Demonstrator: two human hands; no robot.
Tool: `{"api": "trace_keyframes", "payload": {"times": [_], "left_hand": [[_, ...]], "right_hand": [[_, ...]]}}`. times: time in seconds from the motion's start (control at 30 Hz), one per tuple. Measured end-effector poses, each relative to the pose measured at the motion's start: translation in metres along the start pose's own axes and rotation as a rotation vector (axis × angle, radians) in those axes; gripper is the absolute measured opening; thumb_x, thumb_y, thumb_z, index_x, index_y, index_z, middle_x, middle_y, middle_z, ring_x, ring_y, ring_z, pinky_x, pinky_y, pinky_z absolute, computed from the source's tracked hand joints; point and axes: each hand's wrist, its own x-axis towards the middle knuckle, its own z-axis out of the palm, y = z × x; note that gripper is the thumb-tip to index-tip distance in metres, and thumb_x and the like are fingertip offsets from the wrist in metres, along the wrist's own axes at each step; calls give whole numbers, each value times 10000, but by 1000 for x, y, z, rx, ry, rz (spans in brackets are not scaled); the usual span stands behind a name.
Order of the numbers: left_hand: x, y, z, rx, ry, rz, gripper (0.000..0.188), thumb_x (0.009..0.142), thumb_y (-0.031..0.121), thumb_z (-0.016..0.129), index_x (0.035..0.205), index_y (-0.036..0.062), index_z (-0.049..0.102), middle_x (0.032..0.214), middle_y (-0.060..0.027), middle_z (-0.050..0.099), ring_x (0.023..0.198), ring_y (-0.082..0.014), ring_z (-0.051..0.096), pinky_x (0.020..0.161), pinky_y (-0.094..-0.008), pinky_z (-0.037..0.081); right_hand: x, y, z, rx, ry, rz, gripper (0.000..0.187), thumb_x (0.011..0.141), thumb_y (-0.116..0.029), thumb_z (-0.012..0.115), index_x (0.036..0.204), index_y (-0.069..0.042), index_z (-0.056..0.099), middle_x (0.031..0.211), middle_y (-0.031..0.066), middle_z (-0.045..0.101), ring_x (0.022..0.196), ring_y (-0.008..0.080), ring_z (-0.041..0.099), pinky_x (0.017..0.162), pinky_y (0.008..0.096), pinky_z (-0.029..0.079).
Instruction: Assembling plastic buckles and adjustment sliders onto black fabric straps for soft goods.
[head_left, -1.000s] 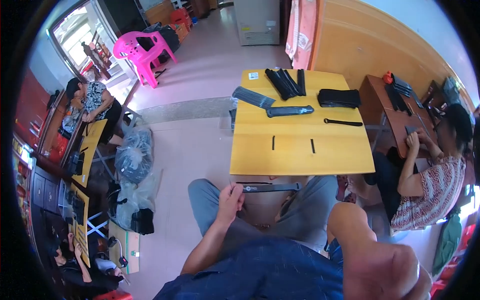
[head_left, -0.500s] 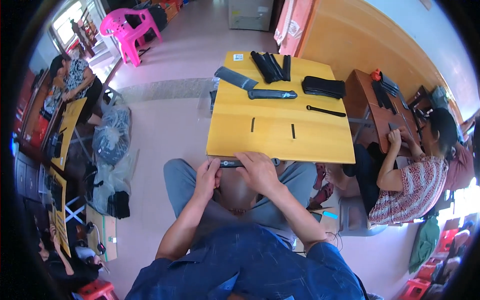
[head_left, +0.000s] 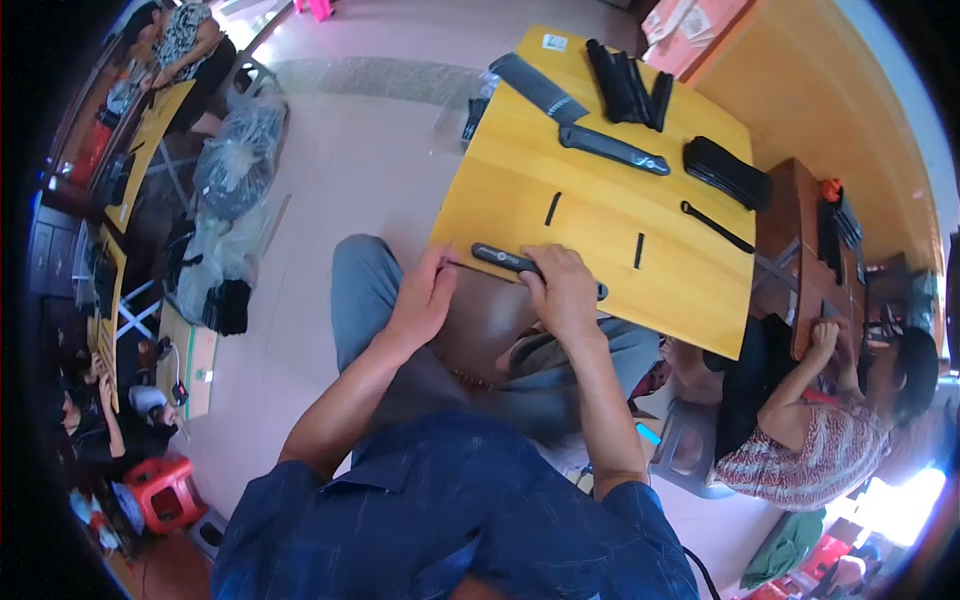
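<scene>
A black strap (head_left: 505, 258) with a small pale mark and rounded ends lies along the near edge of the yellow table (head_left: 490, 190). My right hand (head_left: 568, 290) grips it near its right end, thumb on the left side and fingers over the top. My left hand (head_left: 425, 295) is beside the strap's left end at the table's corner, apart from it, its fingers stretched out and slightly blurred. Farther back on the table, a wider black strap (head_left: 612, 150) touches a dark grey flat sleeve (head_left: 540, 88).
Black bundles (head_left: 622, 85) and a stack of black pieces (head_left: 727, 173) occupy the far side. A thin black strap (head_left: 717, 227) and two short black strips (head_left: 553, 208) lie nearer. At right, a seated person (head_left: 810, 440) works at a brown table; plastic-wrapped bags (head_left: 240, 165) stand left.
The strap has come up from below the table edge onto the tabletop. My left hand has let go of its left end. The view has shifted and turned.
</scene>
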Motion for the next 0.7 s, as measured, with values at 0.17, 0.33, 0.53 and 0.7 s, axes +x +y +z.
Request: {"api": "trace_keyframes", "payload": {"times": [0.17,0.33,0.53,0.7], "left_hand": [[12,16,-4,295,-78,250,274,1018,141,575,1260,19,615,1059,-184,721,889,-383,704,788,-435,557],[14,28,-5,518,-143,324,311,995,109,549,1280,34,647,1090,-211,716,976,-430,682,839,-495,557],[20,25,-10,499,-154,383,321,991,122,565,1302,53,606,1051,-213,713,973,-406,695,832,-501,554],[24,28,-34,563,-201,325,261,982,156,595,1234,97,626,917,-161,722,833,-399,707,728,-508,560]], "right_hand": [[6,-1,0,58,-38,29,203,832,-97,745,1033,-69,726,967,118,675,956,346,647,828,429,528],[10,-4,-2,81,-44,28,135,838,-96,735,969,-63,725,922,111,666,926,343,646,830,440,527],[14,2,-2,100,-61,71,154,837,-106,742,983,-59,735,960,127,702,941,349,669,862,435,536],[17,0,-6,101,-102,125,170,838,-125,753,990,-52,730,975,131,701,953,348,670,862,436,539]]}}
